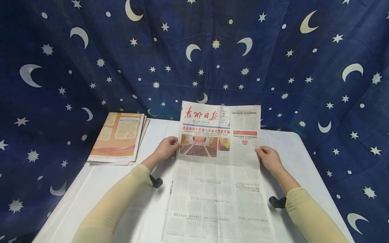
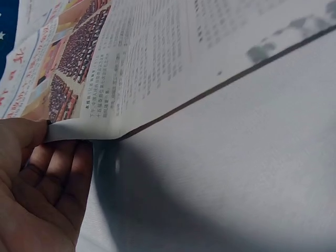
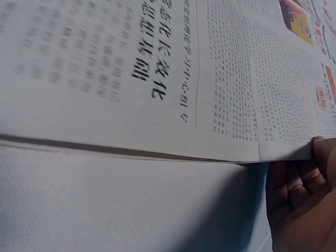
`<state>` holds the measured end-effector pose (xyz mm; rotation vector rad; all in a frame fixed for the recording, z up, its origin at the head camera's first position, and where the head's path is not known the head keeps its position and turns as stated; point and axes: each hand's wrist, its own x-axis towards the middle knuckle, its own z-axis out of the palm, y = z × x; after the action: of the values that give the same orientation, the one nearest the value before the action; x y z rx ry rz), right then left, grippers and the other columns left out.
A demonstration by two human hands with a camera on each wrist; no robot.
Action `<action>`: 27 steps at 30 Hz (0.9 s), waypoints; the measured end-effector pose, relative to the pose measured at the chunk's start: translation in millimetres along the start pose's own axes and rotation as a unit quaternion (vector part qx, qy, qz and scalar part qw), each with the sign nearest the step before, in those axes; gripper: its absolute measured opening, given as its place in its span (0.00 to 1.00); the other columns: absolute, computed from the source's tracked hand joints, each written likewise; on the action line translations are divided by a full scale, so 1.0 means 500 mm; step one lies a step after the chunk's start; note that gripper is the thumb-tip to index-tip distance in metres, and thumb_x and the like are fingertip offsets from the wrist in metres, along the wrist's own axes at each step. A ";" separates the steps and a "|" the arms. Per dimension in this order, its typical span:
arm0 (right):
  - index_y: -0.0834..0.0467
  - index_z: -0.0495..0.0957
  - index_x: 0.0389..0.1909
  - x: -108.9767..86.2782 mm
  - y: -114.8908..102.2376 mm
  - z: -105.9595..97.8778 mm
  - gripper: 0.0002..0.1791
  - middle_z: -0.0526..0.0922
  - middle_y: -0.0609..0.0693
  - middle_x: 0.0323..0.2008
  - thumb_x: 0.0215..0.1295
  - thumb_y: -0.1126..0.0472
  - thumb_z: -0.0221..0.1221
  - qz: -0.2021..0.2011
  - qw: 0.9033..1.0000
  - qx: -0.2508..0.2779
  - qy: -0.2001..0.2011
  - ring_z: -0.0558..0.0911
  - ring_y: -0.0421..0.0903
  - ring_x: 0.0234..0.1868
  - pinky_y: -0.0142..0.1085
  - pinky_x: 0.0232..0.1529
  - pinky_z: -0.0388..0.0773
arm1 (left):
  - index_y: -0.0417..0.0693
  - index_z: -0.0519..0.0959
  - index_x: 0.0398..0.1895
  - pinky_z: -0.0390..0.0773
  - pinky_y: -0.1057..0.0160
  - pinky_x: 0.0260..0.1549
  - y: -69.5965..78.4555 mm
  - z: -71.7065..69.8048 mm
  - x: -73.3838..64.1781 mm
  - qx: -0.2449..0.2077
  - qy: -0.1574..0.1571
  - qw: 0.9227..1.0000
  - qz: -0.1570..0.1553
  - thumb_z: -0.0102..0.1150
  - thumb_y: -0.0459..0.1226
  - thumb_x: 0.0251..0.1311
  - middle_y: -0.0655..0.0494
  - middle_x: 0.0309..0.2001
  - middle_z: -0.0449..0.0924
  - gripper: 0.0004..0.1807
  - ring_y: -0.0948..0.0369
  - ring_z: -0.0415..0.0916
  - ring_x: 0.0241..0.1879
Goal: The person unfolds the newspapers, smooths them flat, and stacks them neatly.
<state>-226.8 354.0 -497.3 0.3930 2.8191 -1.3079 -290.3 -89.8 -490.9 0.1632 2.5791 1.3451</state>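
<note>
A newspaper (image 1: 212, 172) with a red title and a colour photo of a hall stretches down the middle of the head view. My left hand (image 1: 166, 147) pinches its left edge beside the photo. On the opposite edge, at about the same height, my right hand (image 1: 268, 158) pinches the paper too. In the left wrist view the thumb of the left hand (image 2: 42, 178) lies on top of the sheet and the fingers are under it. The right hand (image 3: 304, 194) grips likewise in the right wrist view. The upper part is lifted, with shadow underneath.
A white-covered table (image 1: 282, 145) carries the newspaper. At its back left lies a small stack of folded papers (image 1: 118, 135), the top one orange and cream. Behind the table hangs a dark blue curtain (image 1: 170, 40) with moons and stars.
</note>
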 end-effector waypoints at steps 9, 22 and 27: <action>0.68 0.79 0.52 -0.004 0.012 0.010 0.22 0.80 0.55 0.34 0.81 0.51 0.49 0.015 1.000 -0.014 -0.023 0.76 0.47 0.33 0.36 0.28 0.74 | 0.38 0.80 0.54 0.79 0.64 0.31 -0.010 0.014 0.001 0.031 -0.002 0.999 -0.019 0.60 0.40 0.71 0.50 0.39 0.81 0.16 0.58 0.78 0.34; 0.68 0.79 0.48 -0.004 0.012 0.024 0.19 0.81 0.58 0.38 0.78 0.53 0.53 0.025 0.997 -0.069 -0.020 0.78 0.49 0.35 0.33 0.27 0.74 | 0.44 0.78 0.36 0.74 0.65 0.26 -0.013 0.025 0.002 0.116 0.005 0.993 -0.019 0.62 0.41 0.70 0.54 0.28 0.77 0.10 0.60 0.74 0.28; 0.68 0.78 0.47 -0.005 0.011 0.023 0.19 0.81 0.60 0.39 0.77 0.54 0.54 0.022 0.995 -0.091 -0.016 0.78 0.50 0.36 0.35 0.29 0.75 | 0.46 0.75 0.33 0.73 0.66 0.24 -0.010 0.030 0.004 0.143 0.002 0.989 -0.025 0.62 0.41 0.70 0.54 0.28 0.76 0.10 0.60 0.74 0.28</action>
<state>-224.3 348.2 -508.8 0.4217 2.8548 -1.0275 -288.6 -80.3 -503.7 0.1431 2.7479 0.9522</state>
